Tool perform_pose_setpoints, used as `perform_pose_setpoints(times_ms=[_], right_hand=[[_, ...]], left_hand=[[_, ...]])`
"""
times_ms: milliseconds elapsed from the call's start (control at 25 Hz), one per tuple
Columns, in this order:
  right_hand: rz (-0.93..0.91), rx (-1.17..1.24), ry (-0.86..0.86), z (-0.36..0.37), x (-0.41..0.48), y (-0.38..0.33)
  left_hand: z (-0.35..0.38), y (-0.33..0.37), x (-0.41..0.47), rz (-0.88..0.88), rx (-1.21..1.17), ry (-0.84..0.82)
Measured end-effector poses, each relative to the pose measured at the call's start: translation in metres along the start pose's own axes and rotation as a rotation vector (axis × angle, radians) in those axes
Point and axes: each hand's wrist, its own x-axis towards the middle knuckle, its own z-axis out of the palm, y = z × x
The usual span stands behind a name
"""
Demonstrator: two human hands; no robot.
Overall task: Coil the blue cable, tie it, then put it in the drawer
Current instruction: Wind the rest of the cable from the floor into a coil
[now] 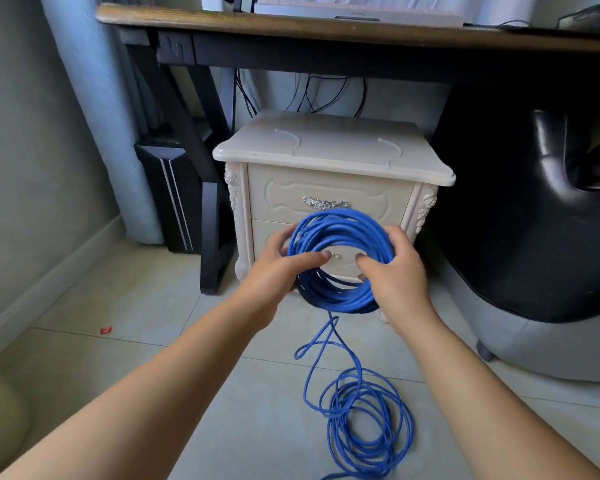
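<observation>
Currently, coiling is partly done. A coil [340,221] of the cable is held upright, in the air, just in front of the nightstand [326,150]. A tail drops from it to loose loops [335,431] on the floor [136,306].

Remaining: wind in the loops, tie, stow. No tie is visible, and both drawers [284,199] are closed.

Left hand [278,268] grips the coil's left side, fingers curled behind, thumb [312,256] across the front. Right hand [395,271] grips the right side likewise.

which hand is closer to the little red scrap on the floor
Left. The left hand grips the blue cable coil on the side toward the red scrap; the right hand grips the coil's opposite side, farther from it.
</observation>
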Motion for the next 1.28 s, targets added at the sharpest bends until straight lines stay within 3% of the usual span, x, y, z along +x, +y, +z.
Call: perform_pose_setpoints(times_ms=[160,240,320,480,840,1000,1200,1280], right_hand=[[-0.218,-0.34,-0.159,-0.001,-0.003,0.001],[-0.331,-0.472,-0.212,0.001,-0.005,-0.001],[-0.402,-0.532,-0.225,0.003,-0.007,0.0],[-0.389,-0.406,-0.196,0.007,-0.011,-0.003],[0.157,0.197,-0.317,0.002,-0.01,0.001],[0.255,0.383,-0.32,0.012,-0.014,0.004],[0.26,0.351,-0.207,0.014,-0.013,0.003],[0.228,0.362,-0.125,0.011,-0.011,0.001]], left_hand=[[-0.009,-0.002,0.0,0.449,0.748,0.04],[-0.009,-0.004,0.0,0.536,0.904,-0.037],[-0.005,-0.006,-0.002,0.475,0.864,-0.063],[0.0,-0.005,-0.003,0.441,0.83,0.104],[0.001,0.003,0.001,0.163,0.152,0.298],[0.009,0.003,0.001,0.089,-0.097,0.357],[0.014,0.0,-0.001,-0.035,-0.303,0.234],[0.011,-0.003,-0.002,-0.066,-0.201,0.153]])
